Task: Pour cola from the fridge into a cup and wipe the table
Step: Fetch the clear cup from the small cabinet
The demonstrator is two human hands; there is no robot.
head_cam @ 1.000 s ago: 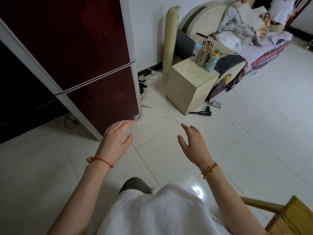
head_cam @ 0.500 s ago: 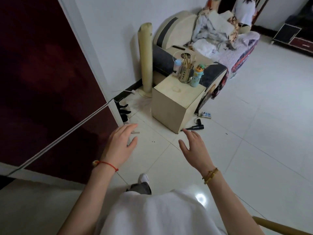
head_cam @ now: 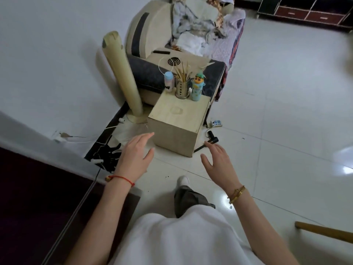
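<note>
The dark red fridge (head_cam: 34, 203) fills the lower left corner, its doors shut, with a thin silver line between the two doors. My left hand (head_cam: 134, 153) is raised in front of me with fingers straight and spread, holding nothing, just right of the fridge's corner. My right hand (head_cam: 217, 165) is held up beside it, also spread and empty. No cola bottle, cup or cloth is in view.
A beige cube side table (head_cam: 177, 127) stands just ahead, carrying two small bottles and a metal holder of sticks (head_cam: 182, 88). A tall beige tower fan (head_cam: 122, 73) leans by the wall. Beyond is a sofa (head_cam: 191, 35) piled with clothes. Black hairdryer (head_cam: 212, 139) and power strip lie on the tiles. A wooden chair edge (head_cam: 322, 231) is at right.
My view has swung right and moved forward: the fridge has slid to the lower left and the side table is now close ahead. Both hands stay raised and empty.
</note>
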